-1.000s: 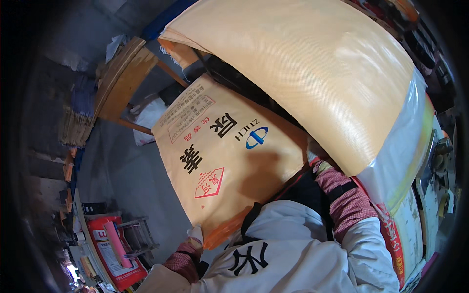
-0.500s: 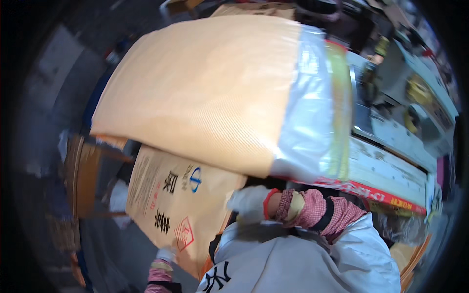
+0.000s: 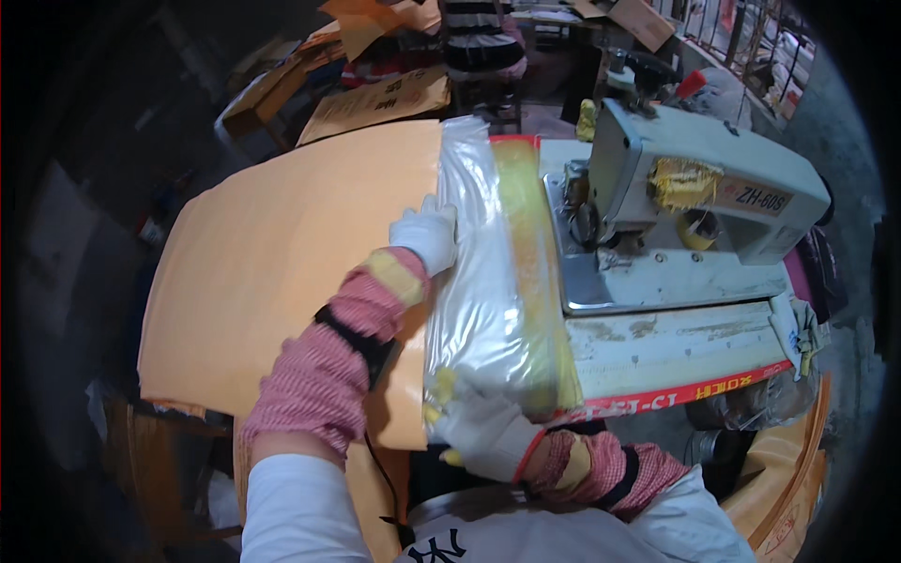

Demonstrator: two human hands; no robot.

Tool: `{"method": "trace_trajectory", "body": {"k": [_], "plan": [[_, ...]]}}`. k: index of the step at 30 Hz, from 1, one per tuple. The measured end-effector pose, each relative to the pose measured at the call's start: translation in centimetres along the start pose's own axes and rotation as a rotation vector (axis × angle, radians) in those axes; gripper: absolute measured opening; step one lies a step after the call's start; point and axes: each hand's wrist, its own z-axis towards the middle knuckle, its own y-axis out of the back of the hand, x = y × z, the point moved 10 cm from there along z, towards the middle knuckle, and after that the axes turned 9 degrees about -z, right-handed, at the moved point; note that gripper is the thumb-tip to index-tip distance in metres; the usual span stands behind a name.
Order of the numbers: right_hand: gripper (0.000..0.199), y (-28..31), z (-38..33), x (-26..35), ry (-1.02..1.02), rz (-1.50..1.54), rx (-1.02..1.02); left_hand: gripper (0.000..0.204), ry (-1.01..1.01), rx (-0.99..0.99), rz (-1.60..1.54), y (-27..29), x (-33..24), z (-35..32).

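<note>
A stack of tan-orange woven sacks (image 3: 272, 244) lies flat before me, with clear plastic liners (image 3: 474, 272) and a yellow layer (image 3: 530, 253) showing along its right side. My left hand (image 3: 424, 236), in a white glove, rests with fingers stretched over the border between the top sack and the plastic. At the near corner of the plastic is my right hand (image 3: 483, 427), gloved with yellow fingertips. Its fingers are apart over the liner's near edge, with the thumb lower down. A pale industrial sewing machine (image 3: 694, 178) stands right of the stack.
A red printed strip (image 3: 657, 402) runs along the front edge of the machine table (image 3: 657, 342). Behind the stack lie a printed kraft sack (image 3: 375, 103) and a cardboard box (image 3: 263, 108). A person in striped clothing (image 3: 481, 42) is at the back.
My left hand has gone from the printed sack at lower left up onto the stack. The right hand now spreads at the plastic's near edge. The view has shifted, showing the whole sewing machine.
</note>
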Motion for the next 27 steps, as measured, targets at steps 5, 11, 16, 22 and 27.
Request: {"method": "trace_trajectory", "body": {"k": [5,11,16,22,27], "plan": [[0.047,2.8,-0.2,0.2,0.391,0.136,0.040,0.019,0.146,-0.084,0.061,-1.3,5.4,8.8],[0.037,11.9,9.0,-18.1,-0.555,0.013,-0.344,0.022,0.022,-0.194,-0.630,4.2,14.4,9.3],[0.034,15.0,14.4,-31.9,-1.000,-0.179,-0.298,0.025,-0.002,-0.265,-0.669,9.0,13.1,7.8],[0.026,12.1,19.9,-39.3,-0.657,0.537,-0.493,0.013,-0.120,-0.250,-0.720,11.6,10.2,8.8],[0.028,12.9,25.0,-22.0,-0.498,0.306,-0.493,0.025,-0.008,-0.254,-1.145,11.1,12.7,6.2]]}}
